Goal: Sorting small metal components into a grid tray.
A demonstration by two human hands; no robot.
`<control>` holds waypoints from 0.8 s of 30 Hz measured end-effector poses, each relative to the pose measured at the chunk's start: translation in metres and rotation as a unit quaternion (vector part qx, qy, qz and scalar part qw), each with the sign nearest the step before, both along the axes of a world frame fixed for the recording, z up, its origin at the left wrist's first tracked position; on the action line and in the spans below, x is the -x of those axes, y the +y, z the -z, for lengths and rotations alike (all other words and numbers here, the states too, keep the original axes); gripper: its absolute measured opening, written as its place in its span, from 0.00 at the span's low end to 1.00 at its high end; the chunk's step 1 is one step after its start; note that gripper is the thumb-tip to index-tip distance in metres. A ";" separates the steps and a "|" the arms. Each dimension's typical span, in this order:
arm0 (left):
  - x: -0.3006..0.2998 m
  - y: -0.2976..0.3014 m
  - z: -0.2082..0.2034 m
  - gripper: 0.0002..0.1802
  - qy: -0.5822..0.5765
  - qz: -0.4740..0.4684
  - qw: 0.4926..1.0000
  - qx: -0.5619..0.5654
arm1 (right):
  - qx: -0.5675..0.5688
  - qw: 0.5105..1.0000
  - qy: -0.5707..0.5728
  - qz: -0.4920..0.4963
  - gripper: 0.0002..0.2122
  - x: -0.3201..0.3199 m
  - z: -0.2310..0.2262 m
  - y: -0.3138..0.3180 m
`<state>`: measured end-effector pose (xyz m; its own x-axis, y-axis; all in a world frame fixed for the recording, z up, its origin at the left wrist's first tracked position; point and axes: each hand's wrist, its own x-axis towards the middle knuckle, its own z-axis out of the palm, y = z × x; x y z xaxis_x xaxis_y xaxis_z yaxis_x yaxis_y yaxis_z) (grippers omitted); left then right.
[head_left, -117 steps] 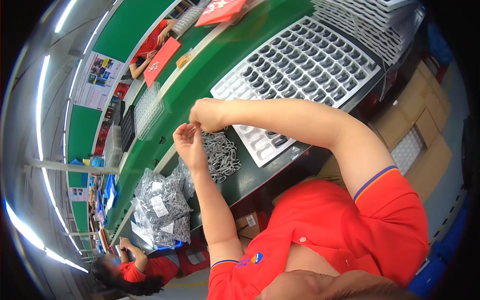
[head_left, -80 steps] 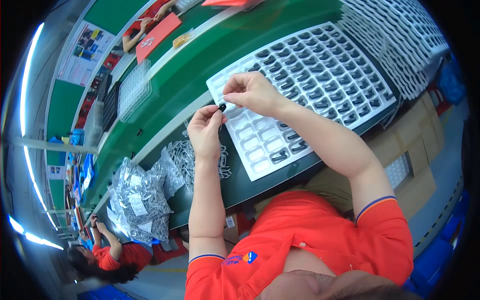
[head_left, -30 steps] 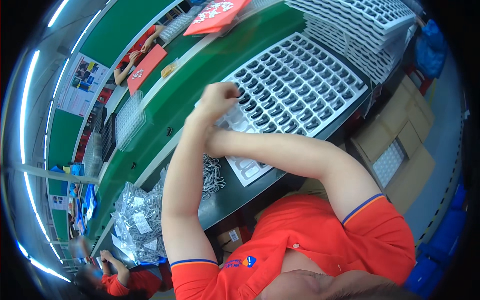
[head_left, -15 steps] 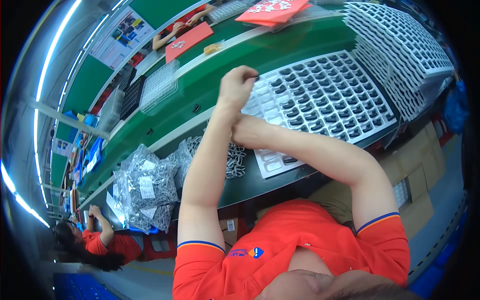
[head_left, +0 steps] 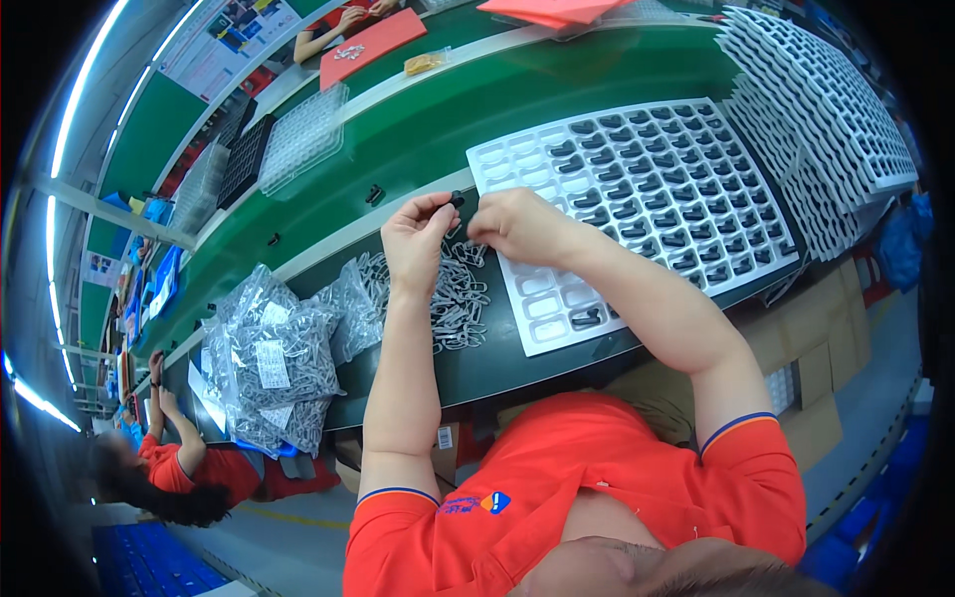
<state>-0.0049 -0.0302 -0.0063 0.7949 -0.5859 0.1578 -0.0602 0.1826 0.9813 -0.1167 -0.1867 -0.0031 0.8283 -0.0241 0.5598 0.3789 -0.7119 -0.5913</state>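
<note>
**Most Pockets Filled, One Black Part in My Fingers**

Here we are, clock face centred on my two hands, and it's all close work! My left hand (head_left: 416, 244) has a small black part (head_left: 458, 199) pinched between thumb and fingertips, right at the middle of the dial. My right hand (head_left: 522, 227) sits just beside it at four o'clock, fingers curled in toward the thumb — whether anything is caught in there, I cannot tell.

Over at three o'clock lies the white tray (head_left: 540, 306), and what a spread: black pieces fill its right side and most of its middle. I'd judge it well past half done. What's left? Bare pockets down the tray's own left side, from its ten o'clock corner to its seven, with a lone piece near the lower end; my right hand and forearm hide some of the rest.

At six o'clock, grey metal links (head_left: 458, 308) lie in a loose heap on the dark bench (head_left: 482, 373). Bagged links (head_left: 274, 368) bulge at eight — plenty there. At nine, two loose black parts (head_left: 374, 194) rest on the green strip (head_left: 428, 129); toward two, a tall stack of trays (head_left: 826, 109).
</note>
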 end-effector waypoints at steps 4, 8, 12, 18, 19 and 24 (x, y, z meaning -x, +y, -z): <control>0.005 -0.001 -0.001 0.13 0.028 0.026 0.999 0.001 | -0.174 0.984 0.022 0.034 0.03 0.002 -0.007 -0.003; 0.012 -0.002 -0.004 0.15 0.053 0.063 0.997 -0.003 | -0.251 0.966 0.041 0.045 0.03 0.001 -0.006 -0.008; 0.017 -0.004 -0.003 0.15 0.040 0.072 0.996 -0.019 | -0.232 0.970 0.045 0.052 0.04 0.001 -0.005 -0.009; 0.023 -0.006 -0.007 0.12 0.033 0.055 0.997 -0.034 | -0.233 0.968 0.069 0.054 0.05 0.000 -0.001 -0.012; 0.022 -0.005 -0.007 0.12 0.033 0.057 0.997 -0.037 | -0.242 0.966 0.078 0.048 0.05 0.000 -0.001 -0.012; 0.020 -0.001 -0.008 0.10 0.006 0.080 0.996 -0.037 | -0.277 0.955 0.103 0.007 0.07 -0.002 0.001 -0.015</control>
